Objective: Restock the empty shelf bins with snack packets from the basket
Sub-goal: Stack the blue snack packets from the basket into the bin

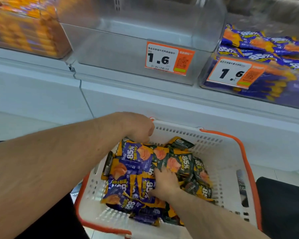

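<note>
A white basket with an orange rim [228,152] sits low in front of me, holding several purple and dark green snack packets [128,192]. My left hand [138,128] hangs over the basket's far left corner, its fingers curled down onto the top edge of a purple packet [136,153]. My right hand [164,183] lies palm down in the middle of the pile. Its fingers are fairly straight and their tips slip under a dark green packet [178,163]. Above, a clear empty bin [128,54] stands on the shelf with a "1.6" price tag [169,57].
To the right of the empty bin is a clear bin [273,94] filled with purple packets, also tagged "1.6". A bin of orange packets [28,31] stands at the upper left, blurred. A white shelf front [145,100] runs between the bins and the basket. Something dark [283,204] sits right of the basket.
</note>
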{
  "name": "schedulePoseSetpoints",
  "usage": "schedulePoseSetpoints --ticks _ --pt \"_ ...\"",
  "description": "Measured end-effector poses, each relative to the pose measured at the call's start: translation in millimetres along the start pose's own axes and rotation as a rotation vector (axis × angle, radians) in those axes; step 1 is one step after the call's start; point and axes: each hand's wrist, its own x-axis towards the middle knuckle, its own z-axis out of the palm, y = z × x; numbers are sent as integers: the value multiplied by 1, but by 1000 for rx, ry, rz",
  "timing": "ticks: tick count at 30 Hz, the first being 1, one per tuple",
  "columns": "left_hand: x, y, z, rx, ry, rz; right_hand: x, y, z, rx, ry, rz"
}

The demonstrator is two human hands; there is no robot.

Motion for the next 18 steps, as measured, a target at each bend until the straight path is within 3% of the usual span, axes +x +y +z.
schedulePoseSetpoints --ticks 7,11,18 --pt "-1 3 -3 -10 13 -7 -2 -2 -4 181 38 70" --pt "3 6 -3 -6 10 4 -3 3 -15 496 -55 142" --pt "-6 5 -26 -124 74 1 -24 34 -100 461 188 11"
